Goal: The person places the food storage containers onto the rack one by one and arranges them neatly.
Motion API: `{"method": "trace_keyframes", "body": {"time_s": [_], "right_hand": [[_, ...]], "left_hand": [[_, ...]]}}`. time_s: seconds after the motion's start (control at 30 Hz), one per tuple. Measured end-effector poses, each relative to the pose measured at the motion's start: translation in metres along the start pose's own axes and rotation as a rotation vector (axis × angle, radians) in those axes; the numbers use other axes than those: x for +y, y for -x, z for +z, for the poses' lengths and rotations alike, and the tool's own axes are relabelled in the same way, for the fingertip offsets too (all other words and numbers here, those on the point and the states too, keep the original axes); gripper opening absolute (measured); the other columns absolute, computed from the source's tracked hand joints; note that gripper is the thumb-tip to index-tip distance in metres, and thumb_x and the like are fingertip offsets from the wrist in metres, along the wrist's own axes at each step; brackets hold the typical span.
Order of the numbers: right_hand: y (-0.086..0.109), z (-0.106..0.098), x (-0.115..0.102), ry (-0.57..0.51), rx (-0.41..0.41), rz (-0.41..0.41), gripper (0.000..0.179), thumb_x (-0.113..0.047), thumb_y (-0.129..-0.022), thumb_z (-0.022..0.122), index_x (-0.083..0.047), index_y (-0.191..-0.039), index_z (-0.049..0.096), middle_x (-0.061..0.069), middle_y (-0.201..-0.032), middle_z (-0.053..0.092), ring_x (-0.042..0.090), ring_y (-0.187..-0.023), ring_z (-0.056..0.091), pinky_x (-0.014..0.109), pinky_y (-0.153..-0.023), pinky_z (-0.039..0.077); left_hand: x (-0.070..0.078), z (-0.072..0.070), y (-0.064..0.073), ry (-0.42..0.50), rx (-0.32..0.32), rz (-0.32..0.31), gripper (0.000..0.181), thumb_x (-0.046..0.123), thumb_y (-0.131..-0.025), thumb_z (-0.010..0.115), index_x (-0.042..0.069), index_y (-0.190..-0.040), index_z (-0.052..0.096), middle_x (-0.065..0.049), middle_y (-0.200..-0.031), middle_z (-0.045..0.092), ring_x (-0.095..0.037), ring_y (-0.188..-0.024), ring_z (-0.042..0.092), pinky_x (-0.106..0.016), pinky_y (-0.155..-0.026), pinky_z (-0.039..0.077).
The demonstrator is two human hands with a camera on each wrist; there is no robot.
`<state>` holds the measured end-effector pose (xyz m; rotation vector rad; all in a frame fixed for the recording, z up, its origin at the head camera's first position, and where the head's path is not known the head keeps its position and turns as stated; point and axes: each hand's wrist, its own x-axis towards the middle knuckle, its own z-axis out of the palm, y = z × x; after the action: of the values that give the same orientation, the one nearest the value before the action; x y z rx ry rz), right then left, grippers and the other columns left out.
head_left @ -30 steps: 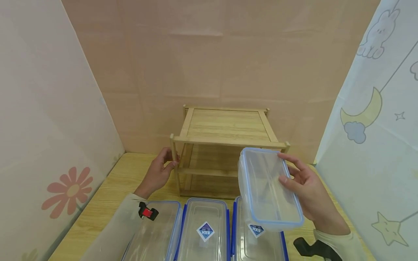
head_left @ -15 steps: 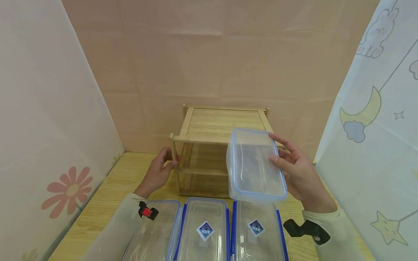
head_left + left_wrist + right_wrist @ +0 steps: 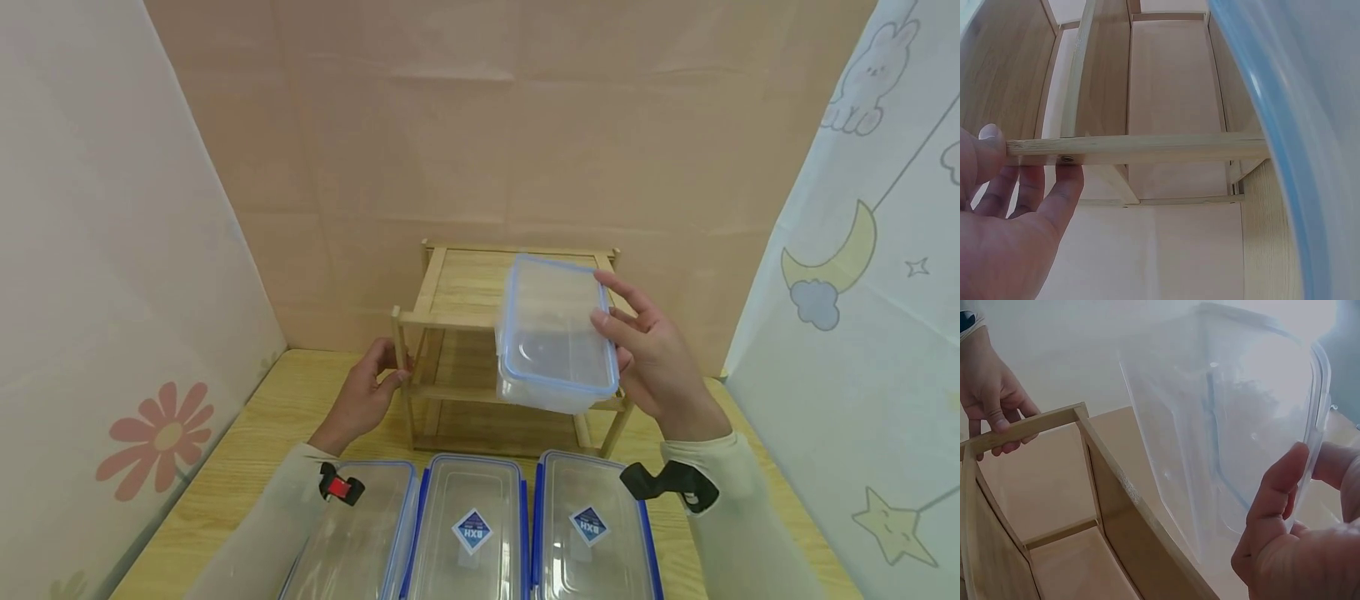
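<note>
A clear plastic food container [image 3: 558, 333] with a pale blue rim hangs tilted in front of the wooden shelf rack [image 3: 465, 321], overlapping its top board in the head view. My right hand [image 3: 652, 358] grips the container by its right long edge, thumb on the upper face. My left hand [image 3: 367, 396] holds the rack's front left post, thumb on one side and fingers behind it. The left wrist view shows that hand [image 3: 1019, 200] around the wooden post [image 3: 1141, 149]. From the right wrist, the container [image 3: 1210, 419] looks see-through, with fingers [image 3: 1275, 494] pinching its rim.
Three lidded containers lie in a row at the table's front: one at the left [image 3: 360, 525] with a pale blue rim, then two with dark blue clips, the middle [image 3: 472, 492] and right [image 3: 592, 492]. Printed cloths hang on both sides; a plain backdrop [image 3: 480, 150] stands behind.
My right hand has carried the container up, forward and left, from over the right-hand lidded container to the rack's top shelf level. My left hand has stayed on the post.
</note>
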<state>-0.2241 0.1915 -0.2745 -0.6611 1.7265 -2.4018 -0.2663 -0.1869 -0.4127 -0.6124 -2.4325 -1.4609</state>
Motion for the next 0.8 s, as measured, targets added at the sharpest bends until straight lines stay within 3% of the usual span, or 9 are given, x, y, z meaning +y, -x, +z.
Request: {"method": "trace_keyframes", "body": {"time_s": [0.3, 0.57, 0.8], "right_hand": [[-0.029, 0.014, -0.003, -0.083, -0.01, -0.007, 0.061, -0.004, -0.099, 0.056, -0.017, -0.153, 0.031, 0.008, -0.113, 0.059, 0.019, -0.095, 0.064, 0.032, -0.078, 0.059], [-0.057, 0.027, -0.001, -0.061, 0.038, 0.024, 0.065, -0.007, -0.095, 0.065, -0.02, -0.152, 0.036, 0.009, -0.115, 0.059, 0.015, -0.077, 0.062, 0.017, -0.056, 0.049], [-0.083, 0.034, 0.004, -0.047, 0.063, 0.061, 0.066, -0.008, -0.094, 0.067, -0.019, -0.151, 0.037, 0.011, -0.133, 0.05, 0.017, -0.094, 0.064, 0.025, -0.073, 0.056]], "left_hand": [[0.0, 0.001, 0.0, 0.001, 0.002, -0.009, 0.029, 0.018, -0.102, 0.056, 0.024, -0.13, 0.048, -0.005, -0.118, 0.062, -0.021, -0.114, 0.06, -0.049, -0.089, 0.054], [0.0, 0.003, 0.002, 0.012, -0.005, -0.015, 0.029, 0.018, -0.102, 0.055, 0.025, -0.129, 0.048, -0.012, -0.121, 0.062, -0.021, -0.115, 0.059, -0.049, -0.09, 0.054], [0.001, 0.003, 0.001, 0.012, -0.005, 0.003, 0.028, 0.02, -0.103, 0.055, 0.024, -0.129, 0.048, -0.013, -0.121, 0.062, -0.022, -0.115, 0.06, -0.048, -0.089, 0.053]]}}
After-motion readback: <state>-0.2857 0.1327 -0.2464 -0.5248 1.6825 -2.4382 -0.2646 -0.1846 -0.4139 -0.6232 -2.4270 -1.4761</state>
